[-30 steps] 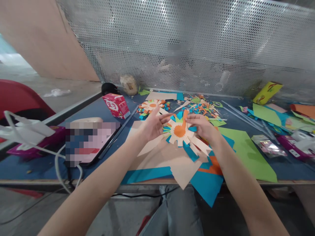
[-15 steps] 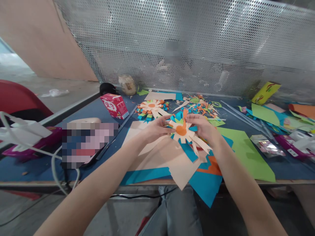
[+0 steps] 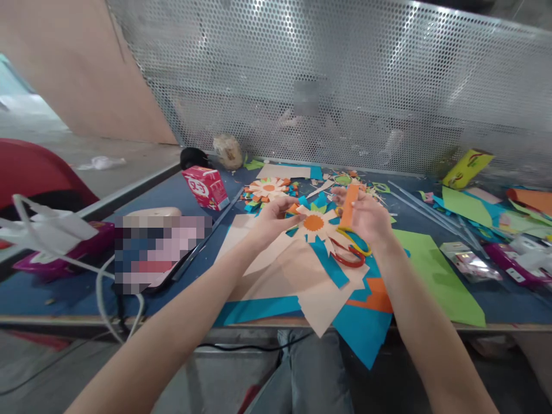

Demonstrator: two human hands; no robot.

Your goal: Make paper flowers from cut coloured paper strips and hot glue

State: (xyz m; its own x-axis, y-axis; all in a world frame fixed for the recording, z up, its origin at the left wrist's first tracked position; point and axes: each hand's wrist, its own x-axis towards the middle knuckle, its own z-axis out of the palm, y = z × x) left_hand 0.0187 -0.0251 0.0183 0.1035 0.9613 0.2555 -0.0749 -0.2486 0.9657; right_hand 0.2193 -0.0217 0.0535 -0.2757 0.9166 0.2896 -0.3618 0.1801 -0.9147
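My left hand (image 3: 276, 218) pinches the left edge of a layered paper flower (image 3: 314, 223) with cream petals, an orange centre and blue and green bits behind. My right hand (image 3: 368, 214) is closed on an orange paper strip (image 3: 350, 202), held upright just right of the flower. Below that hand lie scissors (image 3: 351, 257) with red and yellow handles; their blades are hidden. Under them are cream paper sheets (image 3: 263, 276) and a blue strip (image 3: 330, 267). A second finished-looking paper flower (image 3: 268, 188) sits behind my left hand.
Paper scraps (image 3: 362, 183) are heaped at the back before a perforated metal panel (image 3: 259, 86). A red box (image 3: 206, 188), a phone-like blurred object (image 3: 164, 250) and white cables (image 3: 99, 282) stand left. Green paper (image 3: 431, 270), clear plastic strips (image 3: 431, 213) and a yellow box (image 3: 468, 168) are right.
My right hand has moved the orange strip away from the flower, to the right, and turned it upright. The scissors' handles have come into fuller view. My left hand keeps hold of the flower.
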